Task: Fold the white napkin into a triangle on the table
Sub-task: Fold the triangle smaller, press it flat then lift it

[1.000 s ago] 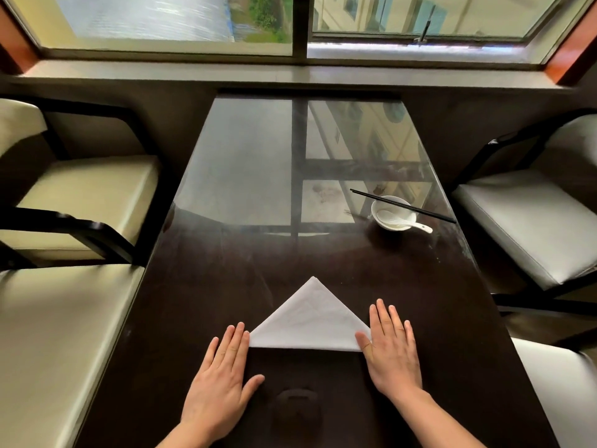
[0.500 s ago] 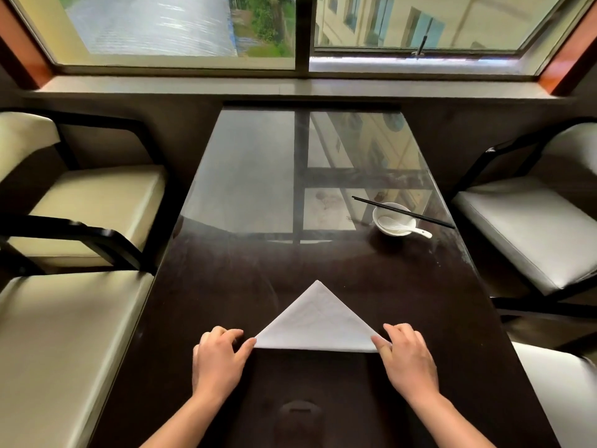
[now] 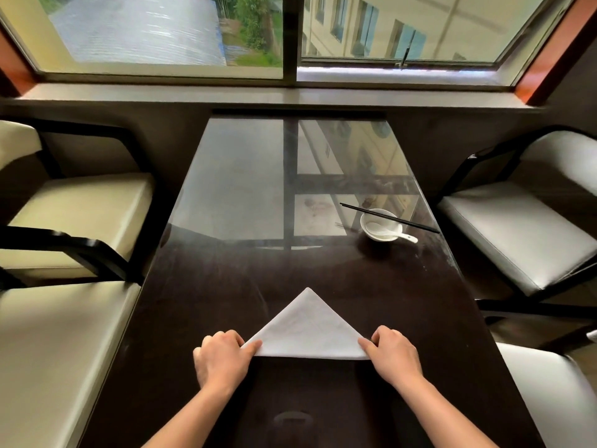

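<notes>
Both hands, flat with fingers spread a second ago, are now curled at the napkin's two base corners; the cloth itself has not shifted.

- Left hand (image 3: 223, 360): fingers curled under, thumb tip laid on the left base corner, pinching it.
- White napkin (image 3: 308, 331): already a triangle, lying flat on the dark table (image 3: 226, 302) near the person's edge. The apex points towards the window and the long edge is nearest the person.
  - Handling, as judged: light, thin, soft cloth with no stiffness. It is likely to slide on the glossy top, and its layers could creep apart.
  - Best hold: the two sharp corners, pinching both layers together.
- Right hand (image 3: 395, 357): fingers curled, thumb and forefinger nipping the right base corner.
- White bowl (image 3: 379, 224) with spoon (image 3: 405, 237), black chopsticks (image 3: 391, 218) laid across the rim: far right, well apart from the napkin.
</notes>
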{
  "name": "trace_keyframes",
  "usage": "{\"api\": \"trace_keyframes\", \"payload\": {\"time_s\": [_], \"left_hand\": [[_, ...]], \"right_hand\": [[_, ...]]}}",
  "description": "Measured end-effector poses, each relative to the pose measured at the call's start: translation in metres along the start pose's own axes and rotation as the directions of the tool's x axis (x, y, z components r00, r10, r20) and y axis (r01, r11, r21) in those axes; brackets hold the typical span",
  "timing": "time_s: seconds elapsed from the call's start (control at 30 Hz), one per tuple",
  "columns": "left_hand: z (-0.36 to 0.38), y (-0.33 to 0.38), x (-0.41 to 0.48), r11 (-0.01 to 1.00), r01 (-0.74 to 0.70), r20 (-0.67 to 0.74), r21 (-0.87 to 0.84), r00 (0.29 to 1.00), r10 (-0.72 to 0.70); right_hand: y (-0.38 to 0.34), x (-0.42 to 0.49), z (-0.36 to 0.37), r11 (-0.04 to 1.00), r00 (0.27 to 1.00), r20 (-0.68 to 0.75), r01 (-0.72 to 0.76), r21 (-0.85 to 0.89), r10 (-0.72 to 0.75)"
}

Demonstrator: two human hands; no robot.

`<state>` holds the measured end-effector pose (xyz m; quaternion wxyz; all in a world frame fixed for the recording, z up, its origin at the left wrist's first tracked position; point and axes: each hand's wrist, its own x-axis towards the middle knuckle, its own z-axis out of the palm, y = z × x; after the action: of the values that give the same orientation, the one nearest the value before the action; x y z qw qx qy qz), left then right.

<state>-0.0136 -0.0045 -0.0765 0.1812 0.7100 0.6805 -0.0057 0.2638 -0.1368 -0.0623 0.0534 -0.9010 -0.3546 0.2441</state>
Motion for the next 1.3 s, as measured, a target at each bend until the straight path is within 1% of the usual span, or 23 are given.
{"api": "trace_keyframes", "payload": {"time_s": [0.13,0.3,0.43,0.53,0.7,0.77,0.8,0.87,0.9,0.93,1.0,1.07,1.17,1.3], "left_hand": [[-0.002,0.003,0.0,0.999,0.007,0.015,-0.051,1.0,-0.007],[-0.004,0.002,0.001,0.991,0.045,0.064,-0.125,0.997,-0.037],[-0.006,0.003,0.004,0.986,0.031,0.08,-0.163,0.997,-0.018],[-0.007,0.006,0.003,0.982,0.029,0.098,-0.186,0.995,-0.011],[-0.007,0.007,0.001,0.953,0.054,0.127,-0.3,0.992,-0.016],[-0.008,0.009,0.001,0.919,0.083,0.162,-0.385,0.986,-0.021],[-0.009,0.01,0.002,0.88,0.125,0.196,-0.457,0.98,-0.037],[-0.01,0.012,0.003,0.739,0.248,0.29,-0.626,0.954,-0.074],[-0.011,0.012,0.004,0.664,0.3,0.331,-0.685,0.94,-0.082],[-0.012,0.012,0.005,0.618,0.32,0.354,-0.718,0.933,-0.073],[-0.013,0.01,0.006,0.601,0.308,0.366,-0.737,0.93,-0.029],[-0.015,0.01,0.006,0.602,0.286,0.358,-0.746,0.934,0.001],[-0.017,0.012,0.005,0.59,0.276,0.344,-0.759,0.939,0.002],[-0.021,0.018,0.003,0.563,0.263,0.321,-0.784,0.947,0.005]], "right_hand": [[-0.002,0.005,-0.004,0.994,0.998,0.043,-0.044,0.102,0.04],[0.0,0.005,-0.003,0.975,0.998,0.04,-0.062,0.214,0.055],[-0.002,0.008,-0.008,0.97,0.996,0.067,-0.078,0.232,0.064],[-0.003,0.01,-0.011,0.971,0.987,0.137,-0.112,0.213,0.084],[-0.002,0.014,-0.015,0.955,0.973,0.208,-0.149,0.258,0.095],[0.0,0.014,-0.014,0.937,0.967,0.239,-0.165,0.308,0.092],[0.0,0.014,-0.013,0.919,0.963,0.257,-0.175,0.352,0.085],[0.002,0.013,-0.012,0.871,0.953,0.295,-0.201,0.449,0.067],[0.003,0.013,-0.013,0.844,0.948,0.314,-0.215,0.492,0.059],[0.003,0.012,-0.014,0.819,0.942,0.331,-0.228,0.527,0.05],[0.004,0.011,-0.017,0.787,0.936,0.352,-0.237,0.569,0.028],[0.003,0.01,-0.021,0.792,0.94,0.342,-0.212,0.573,0.003],[0.002,0.008,-0.024,0.811,0.957,0.289,-0.155,0.564,-0.018],[0.0,0.005,-0.03,0.811,0.974,0.224,-0.101,0.576,-0.038]]}}
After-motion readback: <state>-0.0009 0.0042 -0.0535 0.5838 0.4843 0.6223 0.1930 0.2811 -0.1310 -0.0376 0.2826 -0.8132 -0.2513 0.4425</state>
